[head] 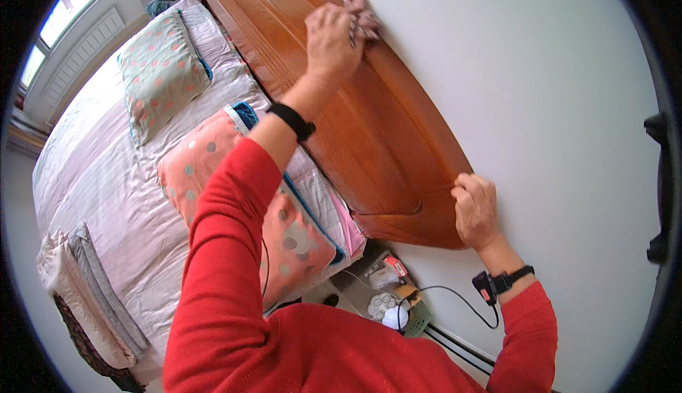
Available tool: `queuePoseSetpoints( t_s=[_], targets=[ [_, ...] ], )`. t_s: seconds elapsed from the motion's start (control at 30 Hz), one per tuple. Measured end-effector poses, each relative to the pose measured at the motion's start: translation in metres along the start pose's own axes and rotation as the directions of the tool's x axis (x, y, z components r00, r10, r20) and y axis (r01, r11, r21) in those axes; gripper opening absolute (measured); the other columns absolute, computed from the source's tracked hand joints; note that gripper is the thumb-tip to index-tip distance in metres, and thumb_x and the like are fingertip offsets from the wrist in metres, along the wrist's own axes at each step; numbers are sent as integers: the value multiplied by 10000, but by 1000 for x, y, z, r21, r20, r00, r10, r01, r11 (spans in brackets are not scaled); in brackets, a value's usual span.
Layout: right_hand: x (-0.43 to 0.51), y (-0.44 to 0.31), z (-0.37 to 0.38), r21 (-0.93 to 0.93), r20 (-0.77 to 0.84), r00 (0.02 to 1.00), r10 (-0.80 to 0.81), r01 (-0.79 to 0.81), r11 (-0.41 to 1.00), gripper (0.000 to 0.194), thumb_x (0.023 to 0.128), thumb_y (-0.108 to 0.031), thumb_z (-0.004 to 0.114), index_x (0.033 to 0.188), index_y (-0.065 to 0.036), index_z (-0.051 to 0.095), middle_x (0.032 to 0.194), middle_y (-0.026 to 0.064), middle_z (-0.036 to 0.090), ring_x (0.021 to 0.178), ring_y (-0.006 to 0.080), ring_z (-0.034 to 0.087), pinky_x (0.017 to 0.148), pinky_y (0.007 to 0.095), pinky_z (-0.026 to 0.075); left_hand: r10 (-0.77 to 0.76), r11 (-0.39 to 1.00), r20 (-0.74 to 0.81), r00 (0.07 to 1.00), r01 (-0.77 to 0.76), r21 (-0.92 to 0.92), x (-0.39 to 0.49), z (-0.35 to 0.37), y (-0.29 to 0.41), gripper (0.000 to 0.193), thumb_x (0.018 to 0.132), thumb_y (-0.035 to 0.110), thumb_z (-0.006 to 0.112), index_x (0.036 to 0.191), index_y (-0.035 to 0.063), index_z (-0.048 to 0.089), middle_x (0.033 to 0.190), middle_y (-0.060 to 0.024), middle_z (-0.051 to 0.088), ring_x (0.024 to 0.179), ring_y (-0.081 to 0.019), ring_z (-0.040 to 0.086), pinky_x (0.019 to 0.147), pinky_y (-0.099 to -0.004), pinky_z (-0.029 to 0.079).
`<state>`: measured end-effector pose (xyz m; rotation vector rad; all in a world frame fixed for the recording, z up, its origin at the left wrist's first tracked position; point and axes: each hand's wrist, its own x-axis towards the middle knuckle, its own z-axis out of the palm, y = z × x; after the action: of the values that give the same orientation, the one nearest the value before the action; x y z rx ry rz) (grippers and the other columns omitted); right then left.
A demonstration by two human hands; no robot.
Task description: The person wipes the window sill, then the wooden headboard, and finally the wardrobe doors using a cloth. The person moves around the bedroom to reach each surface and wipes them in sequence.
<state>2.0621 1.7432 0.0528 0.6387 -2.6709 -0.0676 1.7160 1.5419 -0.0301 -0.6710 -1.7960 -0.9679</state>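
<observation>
A glossy brown wooden headboard (389, 142) runs diagonally across the view, along the wall. My left hand (331, 39) is high on it, near its top edge, holding a bunched brownish-pink cloth (363, 15). Part of the cloth is hidden behind the fingers; the rest reaches over the edge toward the wall. Lower down on the right, my right hand (477, 209) curls its fingers over the headboard's edge near the end. No cloth shows in that hand.
A bed with a pale sheet (106, 180) carries a green dotted pillow (162, 73), a pink dotted pillow (205, 156) and folded bedding (96, 297). A white power strip (382, 305) and small items sit beside the bed. A cable (453, 288) reaches my right wrist. A white wall (559, 100) stands behind.
</observation>
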Motion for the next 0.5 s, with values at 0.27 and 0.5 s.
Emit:
queuePoseSetpoints(
  t_s=[0.27,0.5],
  targets=[
    [-10,3,2,97,-313,937,157,-133,986,140,905,10,534,1036,-19,572,1064,160,613,980,353,581,859,436,471,-91,963,245,965,148,-224,-69,-51,199,396,789,181,694,1162,61,638,1246,-144,571,1294,-379,453,1121,-504,320],
    [-70,-44,-43,271,-512,777,365,-257,928,151,949,34,494,1075,-1,570,1094,187,625,994,344,599,910,442,477,46,934,323,945,74,-350,-92,-77,271,394,761,192,729,1140,109,662,1265,-78,582,1293,-341,454,1123,-490,320]
  ],
)
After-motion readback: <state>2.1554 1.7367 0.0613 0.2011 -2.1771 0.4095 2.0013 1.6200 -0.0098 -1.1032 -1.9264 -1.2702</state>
